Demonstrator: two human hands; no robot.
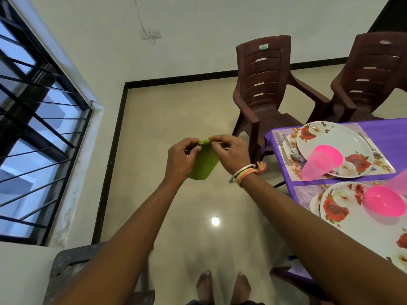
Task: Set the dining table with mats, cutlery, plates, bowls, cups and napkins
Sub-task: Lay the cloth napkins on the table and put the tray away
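Head view, left hand (178, 160), right hand (231, 153) pinch napkin (203, 167) (top edge)

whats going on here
A person stands beside the table, with the left hand and right hand pinching the top edge of a green napkin held over the floor. On the table, the far plate and near plate each carry a pink bowl. Cutlery lies beside the far plate. No napkin shows on the table yet.
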